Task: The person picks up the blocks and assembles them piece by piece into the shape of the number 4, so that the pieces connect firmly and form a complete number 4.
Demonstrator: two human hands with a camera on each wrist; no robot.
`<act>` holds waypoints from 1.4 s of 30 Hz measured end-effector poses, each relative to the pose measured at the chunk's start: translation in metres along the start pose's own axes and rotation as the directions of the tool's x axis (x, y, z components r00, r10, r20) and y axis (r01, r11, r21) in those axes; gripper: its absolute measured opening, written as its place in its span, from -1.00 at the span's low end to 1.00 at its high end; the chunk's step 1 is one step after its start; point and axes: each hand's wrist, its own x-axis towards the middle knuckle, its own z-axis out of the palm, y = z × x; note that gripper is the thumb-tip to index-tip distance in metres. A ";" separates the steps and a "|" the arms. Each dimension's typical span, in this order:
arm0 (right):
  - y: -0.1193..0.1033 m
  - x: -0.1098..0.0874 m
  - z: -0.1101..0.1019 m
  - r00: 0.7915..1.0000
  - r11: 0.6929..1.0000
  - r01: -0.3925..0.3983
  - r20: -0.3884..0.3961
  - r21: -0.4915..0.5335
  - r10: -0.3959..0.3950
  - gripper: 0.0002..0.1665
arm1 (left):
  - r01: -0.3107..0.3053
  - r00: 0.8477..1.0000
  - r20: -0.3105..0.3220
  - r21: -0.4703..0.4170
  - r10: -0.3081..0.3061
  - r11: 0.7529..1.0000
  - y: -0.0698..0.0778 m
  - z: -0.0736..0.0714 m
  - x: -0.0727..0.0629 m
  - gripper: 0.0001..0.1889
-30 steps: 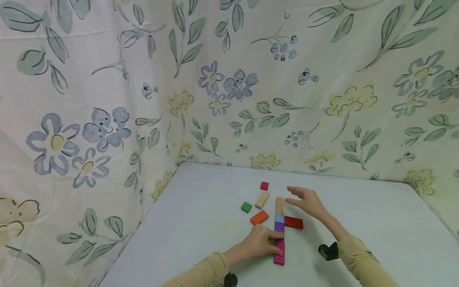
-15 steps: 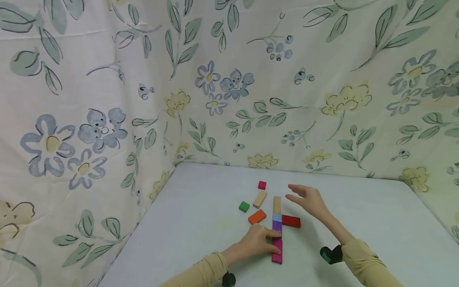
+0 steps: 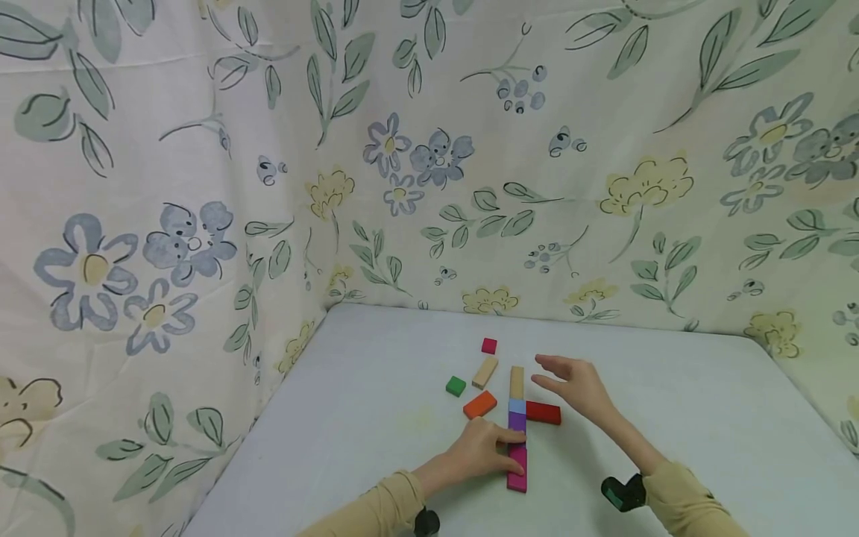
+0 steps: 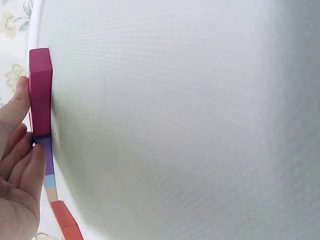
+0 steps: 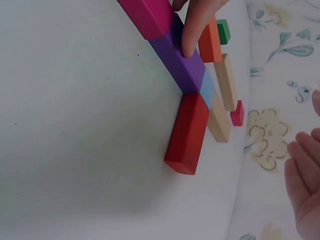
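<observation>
A straight row of blocks runs away from me: a magenta block (image 3: 517, 485), a purple block (image 3: 517, 420), a light blue block (image 3: 517, 406) and a plain wooden block (image 3: 517, 382). A red block (image 3: 543, 412) sticks out to the right from the row, one end at the purple block. My left hand (image 3: 470, 451) reaches in from the left; its thumb touches the magenta block and a straight finger lies on the purple block (image 5: 175, 55). Holding nothing, my right hand (image 3: 576, 384) hovers beyond the red block, fingers spread from the thumb.
Left of the row lie an orange block (image 3: 479, 404), a green block (image 3: 455, 385) and another plain wooden block (image 3: 485, 371). A small pinkish-red cube (image 3: 489, 345) is farther back. A flowered cloth (image 3: 429, 246) hangs behind the white table (image 3: 376, 358).
My right hand has come down slightly towards the table. The left hand stays on the magenta and purple blocks, and the blocks keep their arrangement. The head view has shifted a little.
</observation>
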 end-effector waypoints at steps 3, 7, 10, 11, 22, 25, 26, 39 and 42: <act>0.001 -0.003 0.004 1.000 1.000 -0.005 0.010 -0.002 0.005 -0.48 | 0.001 1.000 -0.004 0.004 -0.001 1.000 -0.001 0.001 0.000 -0.49; 0.005 -0.006 0.010 1.000 1.000 -0.001 0.018 -0.015 0.002 -0.49 | 0.019 1.000 0.003 -0.001 -0.019 1.000 -0.002 0.002 0.000 -0.49; 0.008 -0.007 0.014 1.000 1.000 -0.002 0.025 -0.023 0.002 -0.51 | 0.026 1.000 0.006 -0.004 -0.026 1.000 -0.003 0.003 0.000 -0.49; 0.008 -0.008 0.015 1.000 1.000 -0.005 0.029 -0.023 0.006 -0.52 | 0.027 1.000 0.005 -0.004 -0.027 1.000 -0.003 0.003 0.000 -0.49; 0.017 -0.018 0.036 0.996 0.996 -0.072 0.041 -0.057 0.075 -0.59 | -0.001 1.000 -0.007 0.008 0.001 1.000 -0.002 0.002 0.001 -0.50; 0.021 -0.021 0.042 0.996 0.995 -0.071 0.043 -0.068 0.074 -0.60 | 0.001 1.000 -0.005 0.009 -0.001 1.000 -0.002 0.002 0.000 -0.51; 0.022 -0.023 0.044 0.997 0.995 -0.069 0.042 -0.073 0.072 -0.60 | 0.005 1.000 -0.002 0.007 -0.005 1.000 -0.002 0.002 0.000 -0.51; 0.020 -0.028 0.055 0.998 0.985 -0.040 0.031 -0.167 0.046 -0.62 | -0.044 0.999 -0.030 0.012 0.044 0.999 -0.002 0.000 0.000 -0.51; 0.020 -0.029 0.057 0.999 0.982 -0.036 0.024 -0.185 0.041 -0.62 | -0.050 0.998 -0.033 0.014 0.050 0.999 -0.002 0.000 0.000 -0.51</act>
